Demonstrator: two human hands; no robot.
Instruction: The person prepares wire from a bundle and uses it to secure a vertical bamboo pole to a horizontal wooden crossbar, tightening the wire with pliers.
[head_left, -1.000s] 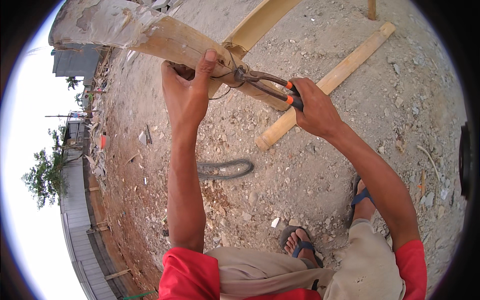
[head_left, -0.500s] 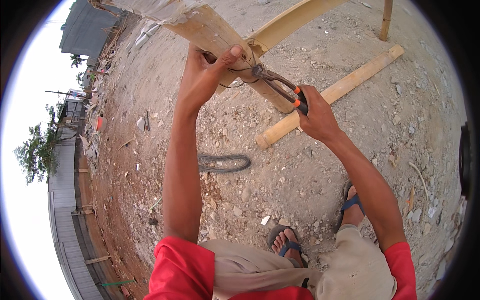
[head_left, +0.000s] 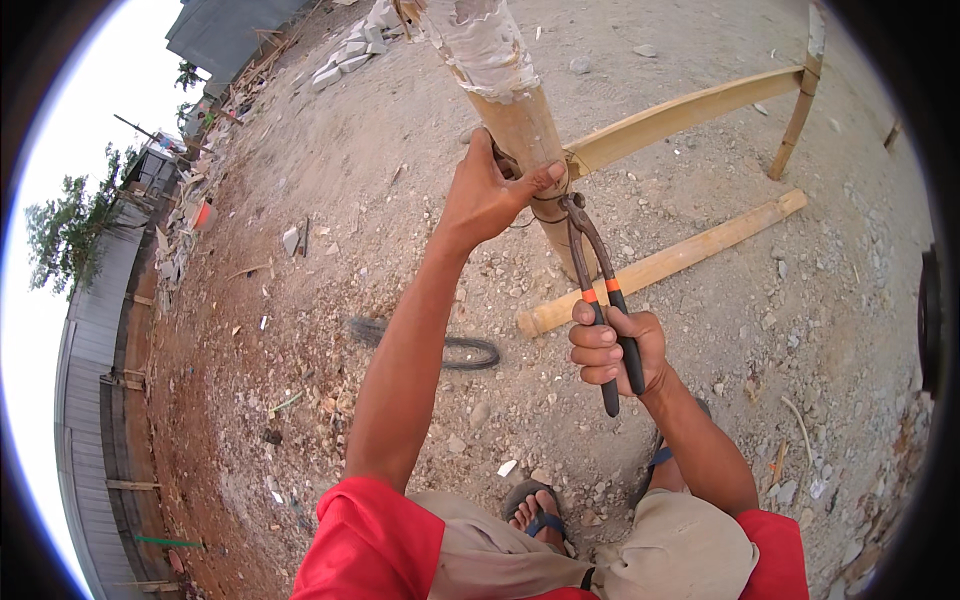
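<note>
A thick bamboo post (head_left: 533,128), its upper part coated in crusty white, stands in front of me. My left hand (head_left: 487,200) grips it from the left side, thumb laid across its front. Thin dark wire (head_left: 548,203) circles the post just below that thumb, a loose end sticking out to the left. My right hand (head_left: 628,350) is closed round the black handles of pincers (head_left: 594,243) with orange bands. Their jaws meet the wire at the post's right side. A split bamboo rail (head_left: 690,118) joins the post from the right, behind it.
A bamboo length (head_left: 670,262) lies on the stony ground beyond the pincers. A coil of dark wire (head_left: 470,352) lies below my left forearm. A thin bamboo stake (head_left: 795,120) holds the rail's far end. Pale blocks (head_left: 350,55) are piled far off, left of the post.
The pincers have swung from slanting rightward to pointing down toward me, and my right hand has dropped lower with them. My left hand stays on the post. The view has shifted.
</note>
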